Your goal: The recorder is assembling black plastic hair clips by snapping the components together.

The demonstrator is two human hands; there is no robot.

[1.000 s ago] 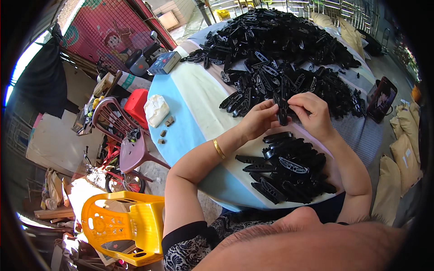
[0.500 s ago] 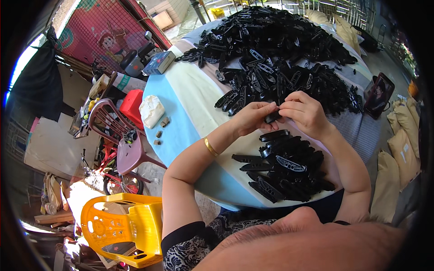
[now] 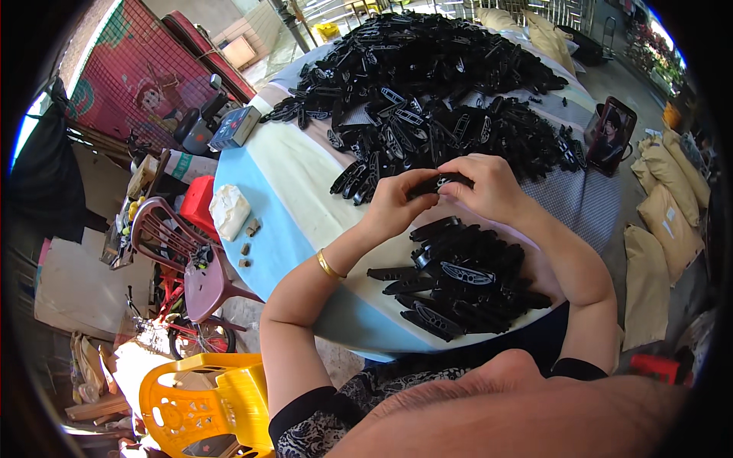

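My left hand [image 3: 398, 204] and my right hand [image 3: 489, 187] meet above a round table [image 3: 279, 221] and together pinch one small black plastic part [image 3: 441, 182] between their fingertips. A gold bangle [image 3: 328, 266] sits on my left wrist. Just below my hands lies a small heap of black parts [image 3: 458, 278] near the table's front edge. A much larger heap of the same black parts [image 3: 435, 72] covers the far half of the table.
A white crumpled bag [image 3: 228, 210] and a few small brown bits [image 3: 248, 246] lie at the table's left edge, a blue box [image 3: 236, 126] further back. A framed picture [image 3: 610, 133] stands at the right. Yellow [image 3: 202, 401] and maroon [image 3: 179, 252] plastic chairs stand lower left; sacks [image 3: 672, 221] lie at the right.
The black part in my hands, held upright a second ago, has been turned to lie level between both sets of fingertips. My hands stayed in about the same place above the table.
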